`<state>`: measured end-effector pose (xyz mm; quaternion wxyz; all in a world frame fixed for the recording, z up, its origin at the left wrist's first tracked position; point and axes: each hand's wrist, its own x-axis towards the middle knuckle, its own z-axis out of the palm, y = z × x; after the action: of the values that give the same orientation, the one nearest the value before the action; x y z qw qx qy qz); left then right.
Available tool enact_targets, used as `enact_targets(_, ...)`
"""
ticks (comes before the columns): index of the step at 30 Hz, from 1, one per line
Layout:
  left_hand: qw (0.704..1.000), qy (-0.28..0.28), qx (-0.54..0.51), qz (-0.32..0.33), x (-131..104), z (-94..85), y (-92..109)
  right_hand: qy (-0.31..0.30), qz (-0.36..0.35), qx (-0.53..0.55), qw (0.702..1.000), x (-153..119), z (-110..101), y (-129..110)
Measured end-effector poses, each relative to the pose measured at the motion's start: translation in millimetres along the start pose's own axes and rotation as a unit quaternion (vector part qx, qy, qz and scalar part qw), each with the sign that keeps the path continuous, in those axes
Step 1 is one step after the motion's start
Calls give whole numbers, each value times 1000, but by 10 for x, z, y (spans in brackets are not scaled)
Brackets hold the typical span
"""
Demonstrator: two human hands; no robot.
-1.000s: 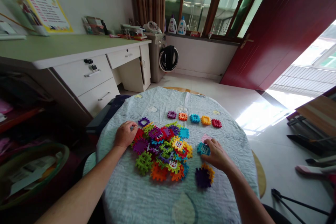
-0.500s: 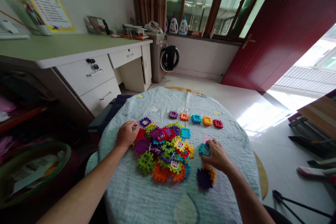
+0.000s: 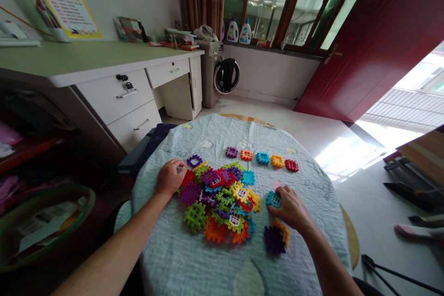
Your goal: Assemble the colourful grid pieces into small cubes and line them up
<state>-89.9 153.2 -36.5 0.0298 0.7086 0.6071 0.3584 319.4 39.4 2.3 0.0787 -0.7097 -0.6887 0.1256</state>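
Observation:
A heap of colourful notched plastic pieces lies mid-table, with a green piece (image 3: 195, 216) at its near left and an orange one (image 3: 215, 230) beside it. My left hand (image 3: 169, 176), fingers curled, rests at the heap's left edge by a red piece (image 3: 188, 178); a small greyish thing shows at its fingertips. My right hand (image 3: 290, 204) grips a blue windowed piece (image 3: 274, 199) right of the heap. Below it lie a dark purple piece (image 3: 274, 240) and a yellow one (image 3: 285, 231). Several small blocks, including a purple one (image 3: 231, 152), form a row farther back.
A patterned cloth (image 3: 194, 268) covers the round table. Behind it stand a white desk (image 3: 128, 101) on the left, a washing machine (image 3: 210, 74) with its door ajar, and a red door (image 3: 350, 51). A basket (image 3: 90, 199) sits at the lower left.
The whole view has shifted slightly, so the table and pieces appear a little farther right. Both hands keep their places relative to the pieces.

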Motion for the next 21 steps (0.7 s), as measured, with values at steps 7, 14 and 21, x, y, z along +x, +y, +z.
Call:
enact_targets(7,1000,2,-2,5,-10,14,-20,24,-20,-16,999,98,-91,-22)
enact_targets(14,1000,0,1,6,-17,17,-27,90,-55,-67,992,898,-442,17)
enact_targets(21,1000,-2,2,5,-29,7,-6,25,-75,-69,994,1622,-414,144)
